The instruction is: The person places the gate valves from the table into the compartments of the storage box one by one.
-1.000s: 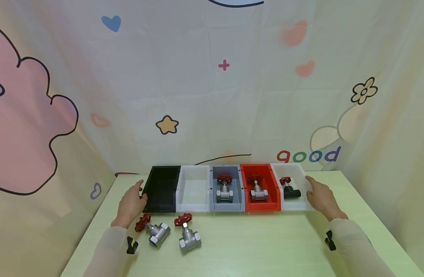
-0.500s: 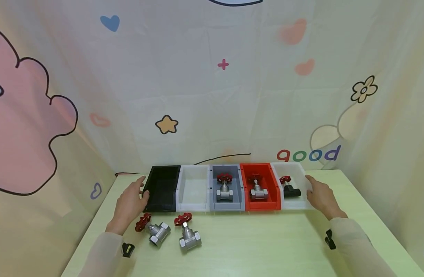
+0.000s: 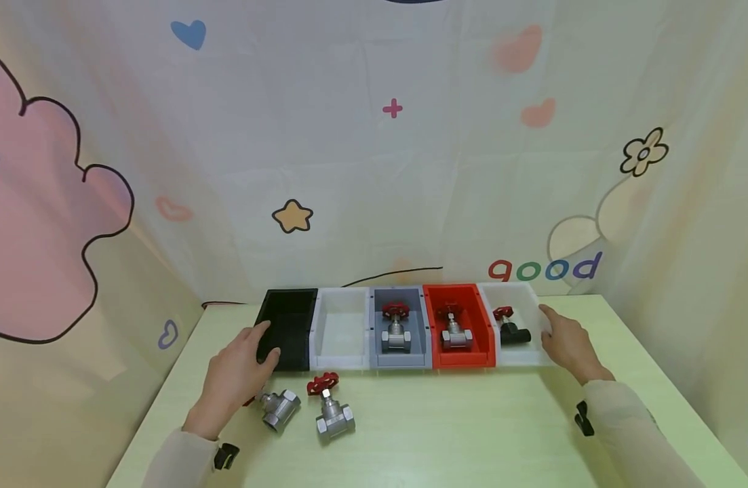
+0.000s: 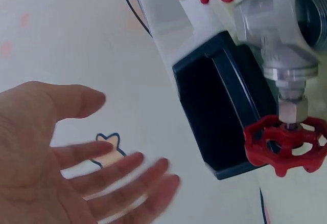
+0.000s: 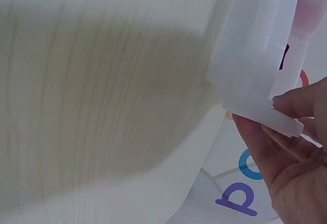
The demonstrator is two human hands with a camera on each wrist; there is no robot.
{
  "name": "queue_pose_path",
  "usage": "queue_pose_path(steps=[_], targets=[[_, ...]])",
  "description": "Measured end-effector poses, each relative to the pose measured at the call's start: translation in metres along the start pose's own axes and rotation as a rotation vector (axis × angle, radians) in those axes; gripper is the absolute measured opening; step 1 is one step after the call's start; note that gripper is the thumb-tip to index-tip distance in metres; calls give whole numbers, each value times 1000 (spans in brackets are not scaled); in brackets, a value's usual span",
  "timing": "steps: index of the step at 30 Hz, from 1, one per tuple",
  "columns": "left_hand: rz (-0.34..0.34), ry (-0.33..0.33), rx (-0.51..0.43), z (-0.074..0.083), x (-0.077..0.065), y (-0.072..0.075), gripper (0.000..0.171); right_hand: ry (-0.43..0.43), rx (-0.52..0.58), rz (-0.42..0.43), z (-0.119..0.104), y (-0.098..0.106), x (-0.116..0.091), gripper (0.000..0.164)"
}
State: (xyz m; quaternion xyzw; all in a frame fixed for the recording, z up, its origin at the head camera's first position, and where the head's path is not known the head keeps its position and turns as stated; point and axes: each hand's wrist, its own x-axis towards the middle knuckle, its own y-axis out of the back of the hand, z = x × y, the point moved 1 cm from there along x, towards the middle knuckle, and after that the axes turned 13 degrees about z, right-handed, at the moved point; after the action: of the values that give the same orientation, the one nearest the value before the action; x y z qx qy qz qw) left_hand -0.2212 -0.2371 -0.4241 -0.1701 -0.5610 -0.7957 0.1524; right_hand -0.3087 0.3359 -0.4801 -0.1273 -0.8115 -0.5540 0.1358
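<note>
My left hand is open, fingers spread, over the front left corner of the black bin. In the left wrist view its palm and fingers hold nothing. My right hand pinches the end rim of the right-hand white bin between thumb and fingers. That bin contains a black-bodied valve with a red handwheel. Just below the left hand lies a metal gate valve, its red handwheel mostly hidden by the hand. Another gate valve lies to the right of it.
The bins form a joined row along the back of the table. A white bin with nothing in it adjoins the black one. The grey bin and red bin each hold one gate valve. A printed curtain hangs behind.
My left hand has moved right and forward, from the black bin's left side to over its front corner, now covering the near valve's handwheel. My right hand stays at the white bin.
</note>
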Motion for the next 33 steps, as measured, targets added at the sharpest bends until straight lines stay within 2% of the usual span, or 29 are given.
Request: queue_pose_path(steps=[5, 14, 24, 33], targets=[[-74, 19, 52, 1, -8, -1, 62, -11, -1, -13, 0, 1, 0, 56], [-166, 24, 64, -2, -26, -12, 62, -12, 3, -13, 1, 2, 0, 55], [-220, 51, 68, -6, -40, -28, 59, -36, -4, -29, 0, 2, 0, 55], [-219, 29, 74, -13, -46, -45, 58, -11, 11, -5, 2, 2, 0, 55]])
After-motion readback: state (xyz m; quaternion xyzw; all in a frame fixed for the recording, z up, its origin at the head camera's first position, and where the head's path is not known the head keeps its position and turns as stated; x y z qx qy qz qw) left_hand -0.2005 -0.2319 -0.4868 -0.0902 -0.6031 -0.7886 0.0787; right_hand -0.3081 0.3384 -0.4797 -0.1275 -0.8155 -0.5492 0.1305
